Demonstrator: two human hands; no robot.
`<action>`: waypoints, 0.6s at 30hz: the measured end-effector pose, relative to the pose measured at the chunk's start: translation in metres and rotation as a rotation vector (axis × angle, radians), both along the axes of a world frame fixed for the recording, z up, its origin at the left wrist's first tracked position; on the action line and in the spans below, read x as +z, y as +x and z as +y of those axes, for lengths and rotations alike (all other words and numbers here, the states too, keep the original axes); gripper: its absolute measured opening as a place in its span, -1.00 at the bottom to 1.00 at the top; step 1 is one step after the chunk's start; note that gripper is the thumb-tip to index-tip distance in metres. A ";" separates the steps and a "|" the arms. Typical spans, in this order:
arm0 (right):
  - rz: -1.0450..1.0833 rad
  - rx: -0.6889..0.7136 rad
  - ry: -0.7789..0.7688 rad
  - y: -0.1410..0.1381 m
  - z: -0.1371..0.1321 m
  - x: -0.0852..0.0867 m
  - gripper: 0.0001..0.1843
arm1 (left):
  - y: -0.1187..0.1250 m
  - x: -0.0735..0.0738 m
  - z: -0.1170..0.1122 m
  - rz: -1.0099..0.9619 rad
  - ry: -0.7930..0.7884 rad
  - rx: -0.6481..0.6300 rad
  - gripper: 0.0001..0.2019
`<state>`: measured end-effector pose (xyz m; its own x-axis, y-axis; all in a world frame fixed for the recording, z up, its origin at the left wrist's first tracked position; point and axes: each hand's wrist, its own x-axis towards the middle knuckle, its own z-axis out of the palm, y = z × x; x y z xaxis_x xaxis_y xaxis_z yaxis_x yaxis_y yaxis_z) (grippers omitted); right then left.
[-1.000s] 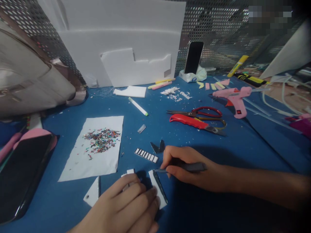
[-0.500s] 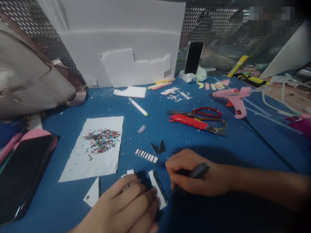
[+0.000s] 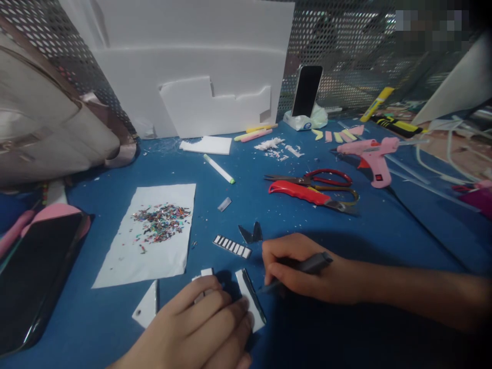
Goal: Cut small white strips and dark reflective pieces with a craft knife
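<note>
My left hand (image 3: 196, 330) lies flat with its fingers together, pressing down a small white foam piece with a dark edge (image 3: 250, 305) on the blue table (image 3: 346, 241). My right hand (image 3: 303, 271) grips a dark grey craft knife (image 3: 307, 266), its tip pointing down-left just right of that piece's dark edge. A striped black-and-white strip (image 3: 232, 246) and a dark cut scrap (image 3: 250, 233) lie just beyond the hands. A white triangular offcut (image 3: 146, 309) sits left of my left hand.
A white sheet with glitter bits (image 3: 151, 233) lies to the left, beside a black phone (image 3: 33, 279). Red scissors (image 3: 315, 179), a red cutter (image 3: 303, 195) and a pink glue gun (image 3: 371, 154) lie behind. Foam boards (image 3: 192, 66) lean on the mesh wall, by a propped phone (image 3: 306, 90).
My right hand drew the knife from the piece's far end back along its dark edge toward me and to the right. My left hand stayed put.
</note>
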<state>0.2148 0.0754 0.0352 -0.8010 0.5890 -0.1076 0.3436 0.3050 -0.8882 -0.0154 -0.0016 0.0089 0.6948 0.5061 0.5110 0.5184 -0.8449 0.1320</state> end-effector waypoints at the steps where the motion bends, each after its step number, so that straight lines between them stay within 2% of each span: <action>1: -0.004 -0.019 -0.013 0.000 0.000 0.000 -0.78 | 0.000 0.001 0.000 0.001 0.001 -0.004 -0.72; 6: 0.009 -0.082 -0.015 -0.002 -0.001 -0.002 -0.78 | 0.002 0.005 0.000 0.011 -0.002 0.014 -0.73; 18: 0.077 -0.094 -0.030 -0.002 -0.002 -0.005 -0.87 | 0.001 0.005 0.000 0.009 0.008 -0.001 -0.74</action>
<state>0.2131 0.0739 0.0301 -0.7492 0.6589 -0.0667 0.3001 0.2480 -0.9211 -0.0146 -0.0018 0.0139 0.7001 0.5012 0.5086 0.5188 -0.8464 0.1200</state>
